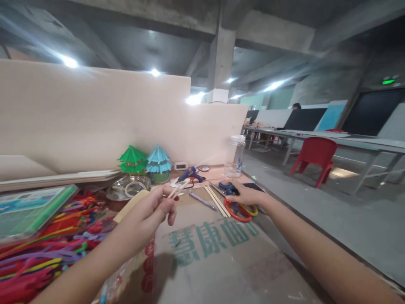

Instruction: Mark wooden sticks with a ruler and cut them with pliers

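My left hand [148, 213] is raised over the cardboard sheet [215, 261] and pinches thin wooden sticks [177, 188] between thumb and fingers. My right hand [248, 195] reaches forward and rests on scissors with red and yellow handles [238, 211] near the table's right edge. A bundle of wooden sticks [217, 200] lies just left of the scissors. A blue glue gun [191, 174] lies beyond them.
Green [132, 159] and blue [158, 160] paper umbrella models stand by the beige partition. A heap of coloured pipe cleaners [47, 249] fills the left. A clear bottle [236, 156], a glass dish [128, 187], a pen [202, 201] and a red chair [314, 158] are also visible.
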{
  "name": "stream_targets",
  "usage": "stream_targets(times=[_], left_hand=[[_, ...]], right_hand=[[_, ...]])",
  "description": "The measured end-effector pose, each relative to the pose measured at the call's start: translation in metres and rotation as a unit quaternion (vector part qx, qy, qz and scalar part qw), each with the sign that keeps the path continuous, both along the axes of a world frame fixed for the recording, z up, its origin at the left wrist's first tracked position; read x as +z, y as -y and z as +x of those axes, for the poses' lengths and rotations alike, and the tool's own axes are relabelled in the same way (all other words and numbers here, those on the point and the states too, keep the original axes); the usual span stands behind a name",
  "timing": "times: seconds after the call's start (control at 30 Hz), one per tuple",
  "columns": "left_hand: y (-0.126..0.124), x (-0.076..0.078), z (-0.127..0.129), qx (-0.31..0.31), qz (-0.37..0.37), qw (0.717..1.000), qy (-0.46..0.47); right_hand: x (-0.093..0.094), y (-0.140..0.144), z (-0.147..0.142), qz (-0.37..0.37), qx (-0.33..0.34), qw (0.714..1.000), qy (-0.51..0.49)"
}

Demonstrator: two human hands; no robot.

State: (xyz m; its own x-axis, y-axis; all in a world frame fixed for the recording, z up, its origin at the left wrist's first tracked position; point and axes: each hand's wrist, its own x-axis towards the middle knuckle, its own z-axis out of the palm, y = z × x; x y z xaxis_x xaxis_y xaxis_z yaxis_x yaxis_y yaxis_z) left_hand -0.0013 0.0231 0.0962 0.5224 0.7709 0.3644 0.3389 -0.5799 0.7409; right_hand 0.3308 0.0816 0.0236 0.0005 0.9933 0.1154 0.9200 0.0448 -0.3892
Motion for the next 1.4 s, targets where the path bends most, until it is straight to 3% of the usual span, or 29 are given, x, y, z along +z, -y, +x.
stream_targets(times=[0.1,0.27,0.5,0.6,0.67,0.8,0.9,1.2,1.4], left_hand=[[0.003,0.0,0.001,-0.023,-0.064,0.997,0.045],[0.004,0.004,-0.001,-0.017,-0.106,0.991,0.078],[0.006,0.01,-0.002,-0.026,-0.164,0.979,0.117],[0.008,0.008,0.0,-0.021,-0.184,0.972,0.142],[0.009,0.005,0.002,-0.022,-0.176,0.974,0.143],[0.011,0.002,0.005,-0.017,-0.137,0.984,0.112],[0.01,-0.001,0.01,-0.006,-0.136,0.987,0.09],[0.004,-0.021,0.02,-0.003,-0.163,0.984,0.073],[-0.001,-0.02,0.021,-0.055,-0.172,0.977,0.114]], right_hand=[[-0.006,-0.01,-0.006,-0.008,0.001,1.0,0.011],[-0.005,-0.011,-0.02,0.034,-0.012,0.999,0.019],[0.022,0.018,-0.033,0.167,-0.041,0.985,-0.018],[0.034,0.041,-0.054,0.209,0.003,0.976,-0.059],[0.037,0.059,-0.072,0.25,0.084,0.951,-0.164],[0.028,0.087,-0.102,0.162,0.155,0.917,-0.331],[0.018,0.096,-0.111,0.119,0.176,0.902,-0.375],[0.006,0.095,-0.117,0.111,0.172,0.905,-0.374],[0.005,0.079,-0.121,0.259,0.206,0.919,-0.215]])
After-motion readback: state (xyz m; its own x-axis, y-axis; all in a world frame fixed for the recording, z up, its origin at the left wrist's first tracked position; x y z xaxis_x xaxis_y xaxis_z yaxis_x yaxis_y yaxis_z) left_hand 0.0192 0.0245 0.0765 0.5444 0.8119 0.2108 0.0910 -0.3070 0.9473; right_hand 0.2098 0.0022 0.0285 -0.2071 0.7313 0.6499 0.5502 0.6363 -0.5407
